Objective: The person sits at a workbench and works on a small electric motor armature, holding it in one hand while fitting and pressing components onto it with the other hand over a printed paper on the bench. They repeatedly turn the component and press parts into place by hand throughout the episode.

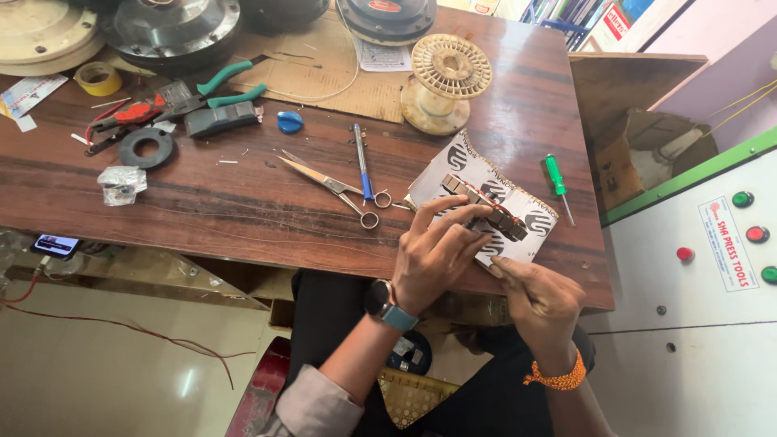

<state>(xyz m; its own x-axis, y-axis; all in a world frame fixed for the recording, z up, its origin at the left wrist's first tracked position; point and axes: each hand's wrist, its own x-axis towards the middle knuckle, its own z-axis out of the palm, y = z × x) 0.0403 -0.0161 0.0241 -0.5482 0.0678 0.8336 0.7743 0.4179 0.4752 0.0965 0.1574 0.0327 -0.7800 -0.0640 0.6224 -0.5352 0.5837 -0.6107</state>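
Laminated metal core (486, 209), a dark toothed block with reddish wire along it, lies on printed white card (453, 162) at the wooden table's (202, 202) near edge; it looks heavy, rigid and sharp-cornered, best gripped by its flat sides. Left hand (433, 255) spreads fingertips over it, right hand (538, 303) pinches its near end. Scissors (328, 186) and a green screwdriver (557, 182) lie beside the card.
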